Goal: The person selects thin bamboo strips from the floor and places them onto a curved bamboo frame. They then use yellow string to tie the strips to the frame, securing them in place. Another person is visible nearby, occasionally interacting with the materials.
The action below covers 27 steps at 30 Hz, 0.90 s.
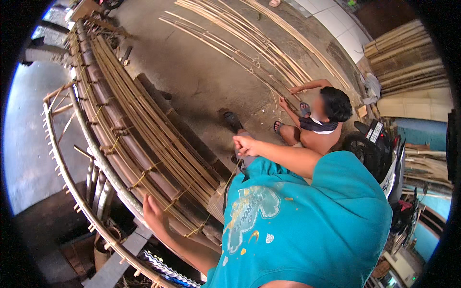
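My left hand [156,215] is open, its fingers stretched out beside the lashed bamboo poles [126,153]. Whether it touches them I cannot tell. Yellow ties [140,180] wrap the poles at intervals along their length. My right hand [246,145] is held in front of my body, over the ground, with its fingers curled together; what is in them, if anything, is too small to make out. Between my two hands runs a bundle of long split bamboo strips [158,149], lying lengthwise beside the thick dark poles.
A co-worker [331,113] squats at my right, hands on thin bamboo strips [249,72] spread over the concrete floor [192,72]. Behind that person stands a motorcycle [379,144]. A curved bamboo frame with pegs [62,168] borders the left side. Bamboo slats [403,60] are stacked at far right.
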### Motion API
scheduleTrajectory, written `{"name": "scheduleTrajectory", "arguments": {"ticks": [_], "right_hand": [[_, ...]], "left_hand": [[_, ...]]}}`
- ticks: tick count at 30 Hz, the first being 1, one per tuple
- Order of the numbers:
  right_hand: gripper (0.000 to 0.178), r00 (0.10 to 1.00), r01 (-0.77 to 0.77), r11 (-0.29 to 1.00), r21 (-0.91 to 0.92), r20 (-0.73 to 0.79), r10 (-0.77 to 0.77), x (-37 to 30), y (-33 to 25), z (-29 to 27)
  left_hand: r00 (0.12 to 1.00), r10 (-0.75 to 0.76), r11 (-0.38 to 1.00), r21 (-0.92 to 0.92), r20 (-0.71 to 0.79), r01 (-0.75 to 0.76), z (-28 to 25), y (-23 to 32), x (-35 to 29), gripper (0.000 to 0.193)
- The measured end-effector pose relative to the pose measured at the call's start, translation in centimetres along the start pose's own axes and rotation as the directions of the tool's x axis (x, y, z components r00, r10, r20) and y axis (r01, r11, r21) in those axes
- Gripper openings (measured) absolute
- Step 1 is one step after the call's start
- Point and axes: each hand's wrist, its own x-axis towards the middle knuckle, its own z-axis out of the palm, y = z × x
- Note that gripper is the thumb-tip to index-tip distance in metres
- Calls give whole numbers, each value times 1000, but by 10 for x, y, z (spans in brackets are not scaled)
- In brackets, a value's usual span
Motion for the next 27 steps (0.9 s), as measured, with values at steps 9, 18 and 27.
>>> {"name": "scheduleTrajectory", "arguments": {"ticks": [9, 18, 27], "right_hand": [[37, 957, 245, 846, -474, -23, -290, 19, -40, -62], [37, 996, 82, 919, -386, -11, -94, 7, -71, -122], [40, 813, 71, 772, -632, -412, -411, 109, -95, -282]], "left_hand": [[763, 148, 975, 35, 629, -218, 222, 99, 17, 41], [543, -79, 997, 80, 836, 21, 374, -5, 4, 47], [484, 8, 1000, -15, 875, 11, 508, 138, 63, 40]]}}
